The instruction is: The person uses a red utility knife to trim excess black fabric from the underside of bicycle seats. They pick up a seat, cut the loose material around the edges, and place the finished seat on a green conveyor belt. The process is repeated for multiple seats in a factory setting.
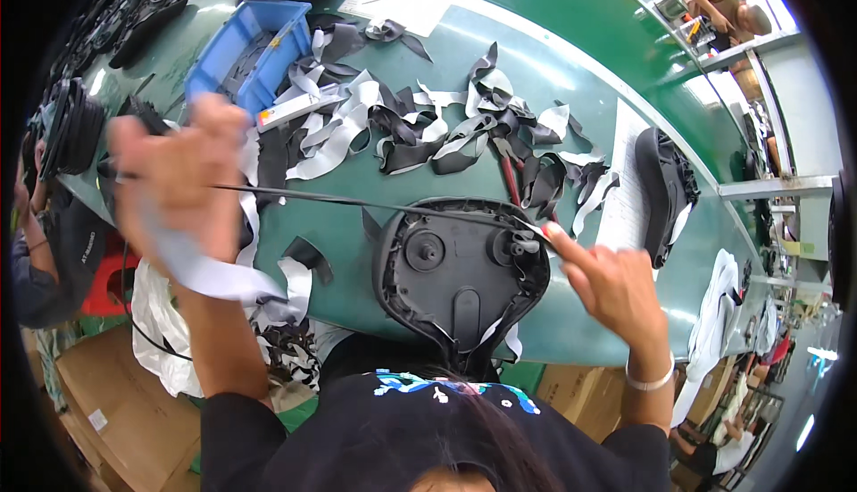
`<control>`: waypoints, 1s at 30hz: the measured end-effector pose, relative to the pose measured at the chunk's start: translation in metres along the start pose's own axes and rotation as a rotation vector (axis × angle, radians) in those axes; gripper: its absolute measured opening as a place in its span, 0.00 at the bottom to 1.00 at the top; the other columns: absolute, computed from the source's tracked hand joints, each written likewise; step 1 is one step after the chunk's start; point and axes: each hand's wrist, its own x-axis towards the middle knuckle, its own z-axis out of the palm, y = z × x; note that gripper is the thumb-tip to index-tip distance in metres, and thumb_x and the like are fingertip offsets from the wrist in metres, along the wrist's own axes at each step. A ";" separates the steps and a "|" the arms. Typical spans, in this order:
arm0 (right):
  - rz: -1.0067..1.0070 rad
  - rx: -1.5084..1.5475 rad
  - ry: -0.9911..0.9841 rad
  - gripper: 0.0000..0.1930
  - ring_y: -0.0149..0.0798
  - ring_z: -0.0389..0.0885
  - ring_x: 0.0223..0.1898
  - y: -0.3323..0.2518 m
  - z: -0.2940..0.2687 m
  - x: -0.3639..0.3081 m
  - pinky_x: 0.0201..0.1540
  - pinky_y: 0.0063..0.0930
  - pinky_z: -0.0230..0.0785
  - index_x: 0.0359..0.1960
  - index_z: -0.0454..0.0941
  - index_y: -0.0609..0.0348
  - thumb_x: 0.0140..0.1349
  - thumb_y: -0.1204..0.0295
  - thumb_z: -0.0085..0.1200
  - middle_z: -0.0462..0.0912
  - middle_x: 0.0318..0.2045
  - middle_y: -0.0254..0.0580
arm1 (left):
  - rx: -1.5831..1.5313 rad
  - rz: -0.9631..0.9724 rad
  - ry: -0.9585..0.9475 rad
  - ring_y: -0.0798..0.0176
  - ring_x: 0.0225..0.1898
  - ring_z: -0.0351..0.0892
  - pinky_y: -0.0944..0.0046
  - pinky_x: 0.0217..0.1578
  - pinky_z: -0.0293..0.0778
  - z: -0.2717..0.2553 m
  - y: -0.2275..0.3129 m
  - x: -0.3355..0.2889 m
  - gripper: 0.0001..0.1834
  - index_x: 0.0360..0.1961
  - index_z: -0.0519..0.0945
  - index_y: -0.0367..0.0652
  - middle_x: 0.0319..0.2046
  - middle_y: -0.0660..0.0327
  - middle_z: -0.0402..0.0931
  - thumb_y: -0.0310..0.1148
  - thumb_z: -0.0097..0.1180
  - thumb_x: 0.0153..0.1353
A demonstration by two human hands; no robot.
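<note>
A bicycle-saddle-shaped black part (437,264) lies underside up before me, its narrow end toward my body. A thin black cord (330,197) stretches nearly straight across its wide end. My left hand (183,184) is raised at the left, blurred, its fingers curled where the cord reaches it. A grey-white fabric strip (210,273) trails below that hand. At the part's upper right edge, my right hand (607,282) has its fingers drawn together on the cord's other end, the index finger pointing to the rim. A small pale bit shows at its fingertip.
Many grey and black fabric strips (446,121) are heaped beyond the part, with a red-handled tool (510,175) among them. A blue bin (245,54) stands at the upper left. Another black saddle piece (661,193) lies at right on paper. Cardboard boxes (134,403) sit below left; people work nearby.
</note>
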 end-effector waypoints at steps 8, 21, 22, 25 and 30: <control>0.116 0.109 -0.023 0.24 0.44 0.70 0.14 -0.008 -0.002 -0.027 0.18 0.38 0.55 0.58 0.69 0.43 0.58 0.66 0.55 0.72 0.14 0.40 | 1.798 -0.253 -1.054 0.52 0.43 0.68 0.56 0.42 0.65 0.000 -0.106 0.037 0.22 0.35 0.81 0.37 0.33 0.52 0.72 0.45 0.64 0.47; 0.671 1.055 0.082 0.25 0.37 0.74 0.13 -0.062 0.046 -0.087 0.16 0.30 0.64 0.61 0.59 0.55 0.63 0.72 0.50 0.76 0.18 0.39 | 0.299 -0.045 0.276 0.73 0.17 0.55 0.71 0.18 0.53 0.089 -0.163 0.058 0.13 0.25 0.62 0.48 0.18 0.68 0.58 0.39 0.40 0.68; 0.833 1.355 0.039 0.25 0.34 0.74 0.13 -0.074 0.043 -0.093 0.17 0.27 0.65 0.62 0.57 0.55 0.64 0.73 0.48 0.75 0.18 0.37 | 0.238 0.103 0.517 0.73 0.18 0.55 0.70 0.18 0.53 0.096 -0.150 0.060 0.12 0.24 0.62 0.48 0.18 0.68 0.58 0.36 0.42 0.66; 0.817 1.524 0.071 0.26 0.28 0.73 0.15 -0.092 0.055 -0.108 0.18 0.23 0.66 0.64 0.54 0.55 0.65 0.73 0.48 0.76 0.21 0.37 | 0.829 0.907 0.489 0.67 0.21 0.68 0.68 0.25 0.68 0.049 -0.119 0.050 0.12 0.32 0.66 0.41 0.25 0.61 0.69 0.39 0.46 0.66; 0.820 1.494 0.256 0.24 0.24 0.73 0.22 -0.080 0.074 -0.104 0.26 0.19 0.67 0.54 0.66 0.63 0.56 0.74 0.59 0.77 0.28 0.35 | 1.660 -0.428 -0.340 0.49 0.34 0.79 0.55 0.40 0.71 0.032 -0.130 0.011 0.27 0.45 0.75 0.38 0.31 0.49 0.80 0.52 0.58 0.56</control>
